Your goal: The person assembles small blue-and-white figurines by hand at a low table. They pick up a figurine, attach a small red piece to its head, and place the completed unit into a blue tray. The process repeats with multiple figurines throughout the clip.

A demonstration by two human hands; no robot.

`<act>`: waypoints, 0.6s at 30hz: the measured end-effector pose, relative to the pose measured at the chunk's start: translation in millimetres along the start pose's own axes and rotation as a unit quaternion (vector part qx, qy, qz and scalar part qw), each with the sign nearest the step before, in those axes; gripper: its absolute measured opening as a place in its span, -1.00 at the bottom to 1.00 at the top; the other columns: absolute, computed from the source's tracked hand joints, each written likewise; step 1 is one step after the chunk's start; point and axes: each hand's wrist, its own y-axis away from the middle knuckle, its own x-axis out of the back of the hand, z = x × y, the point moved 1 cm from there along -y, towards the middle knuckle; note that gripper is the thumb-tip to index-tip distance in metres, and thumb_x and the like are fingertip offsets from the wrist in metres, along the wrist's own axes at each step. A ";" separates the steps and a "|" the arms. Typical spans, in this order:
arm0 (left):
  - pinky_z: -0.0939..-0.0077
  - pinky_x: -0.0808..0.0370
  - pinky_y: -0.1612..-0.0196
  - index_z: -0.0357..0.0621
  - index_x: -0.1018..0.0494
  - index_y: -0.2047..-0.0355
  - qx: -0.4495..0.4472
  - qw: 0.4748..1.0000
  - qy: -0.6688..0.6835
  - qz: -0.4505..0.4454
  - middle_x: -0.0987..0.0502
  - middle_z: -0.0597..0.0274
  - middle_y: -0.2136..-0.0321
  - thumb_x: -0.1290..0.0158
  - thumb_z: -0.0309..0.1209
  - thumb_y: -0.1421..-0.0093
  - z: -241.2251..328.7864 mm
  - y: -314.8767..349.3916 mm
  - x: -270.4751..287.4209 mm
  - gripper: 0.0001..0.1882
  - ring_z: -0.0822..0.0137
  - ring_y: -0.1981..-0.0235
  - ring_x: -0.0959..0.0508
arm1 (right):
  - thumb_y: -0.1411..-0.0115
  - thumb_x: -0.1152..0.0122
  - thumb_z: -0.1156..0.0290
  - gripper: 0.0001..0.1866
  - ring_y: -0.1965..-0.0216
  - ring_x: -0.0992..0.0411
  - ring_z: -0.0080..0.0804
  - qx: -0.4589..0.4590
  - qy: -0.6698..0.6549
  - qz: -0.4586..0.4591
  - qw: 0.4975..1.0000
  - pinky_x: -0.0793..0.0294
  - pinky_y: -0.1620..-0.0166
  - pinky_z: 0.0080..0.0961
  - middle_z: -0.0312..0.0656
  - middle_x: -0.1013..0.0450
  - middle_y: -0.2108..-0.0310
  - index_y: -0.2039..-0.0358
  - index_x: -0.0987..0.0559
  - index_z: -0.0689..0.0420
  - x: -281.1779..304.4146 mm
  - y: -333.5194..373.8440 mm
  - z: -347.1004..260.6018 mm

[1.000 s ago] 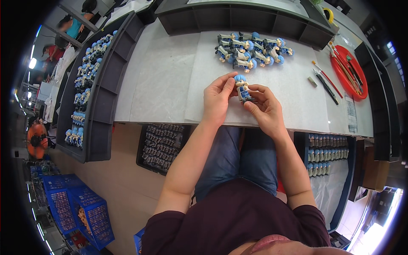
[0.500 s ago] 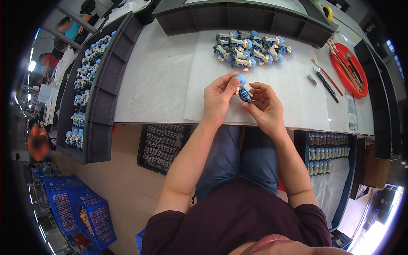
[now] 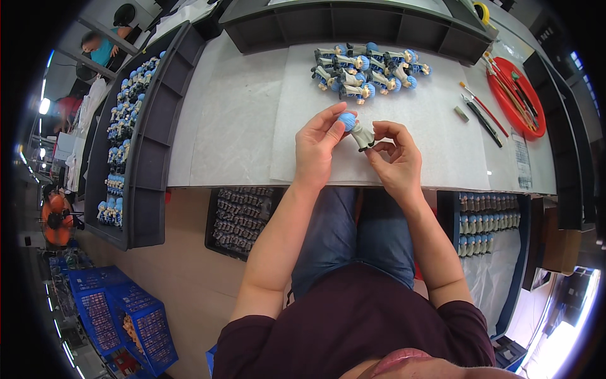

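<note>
Between my hands, just above the white sheet on the table (image 3: 233, 120), is a small figurine (image 3: 361, 134) with blue hair and a pale cloak. My left hand (image 3: 319, 142) pinches it by the head with thumb and fingers. At the dark feet, my right hand (image 3: 396, 151) closes its thumb and fingertips on the lower end. The figurine lies tilted, its pale cloaked side turned up. Beyond my hands a cluster of similar figurines (image 3: 353, 63) lies on the sheet, mostly on their sides.
A grey crate (image 3: 158, 114) with rows of figurines stands at left; another grey crate (image 3: 353, 25) spans the back. At right are a red tray (image 3: 538, 129) of brushes, a black pen (image 3: 486, 125) and a small block (image 3: 462, 114). Low at right, a bin (image 3: 521, 252) holds more figurines.
The figurine has been turned over: its blue striped side showed before, its pale cloak shows now. Both hands keep hold of it, the left slightly farther left.
</note>
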 end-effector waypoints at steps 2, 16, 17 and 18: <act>0.43 -0.41 0.04 -0.27 -0.35 0.03 0.003 1.000 0.006 -0.002 -0.48 0.05 0.17 0.04 -0.50 -0.19 0.0 0.3 0.1 -0.68 0.33 0.17 -0.50 | 0.13 -0.12 0.77 -0.53 0.14 -0.34 -0.49 0.005 0.013 -0.004 1.000 -0.43 0.21 -0.61 -0.22 -0.33 0.18 0.13 -0.42 0.21 0.5 -0.4 -0.9; 0.68 -0.36 0.32 -0.26 -0.36 0.02 0.045 0.998 0.042 0.003 -0.51 0.23 0.23 0.02 -0.44 -0.21 5.0 -0.4 -1.2 -0.67 0.54 0.38 -0.42 | -0.22 -0.02 0.42 -0.76 0.34 -0.44 -0.52 -0.101 -0.072 -0.025 0.992 -0.42 0.25 -0.59 -0.16 -0.47 0.34 0.13 -0.43 0.24 0.7 0.7 -11.4; 0.69 -0.34 0.34 -0.26 -0.37 0.03 0.033 0.999 0.022 0.001 -0.51 0.26 0.26 0.02 -0.43 -0.21 2.8 -0.2 -0.5 -0.67 0.56 0.40 -0.40 | -0.25 0.03 0.40 -0.76 0.36 -0.44 -0.52 -0.107 -0.064 -0.029 0.992 -0.42 0.25 -0.59 -0.16 -0.47 0.37 0.13 -0.44 0.24 0.7 0.2 -11.8; 0.71 -0.32 0.36 -0.26 -0.37 0.03 0.021 1.000 0.003 -0.001 -0.51 0.28 0.28 0.01 -0.42 -0.20 1.4 -0.1 -0.4 -0.67 0.57 0.42 -0.38 | -0.28 0.09 0.38 -0.75 0.37 -0.44 -0.52 -0.113 -0.056 -0.033 0.991 -0.42 0.26 -0.60 -0.16 -0.48 0.40 0.14 -0.44 0.25 1.1 -0.6 -11.8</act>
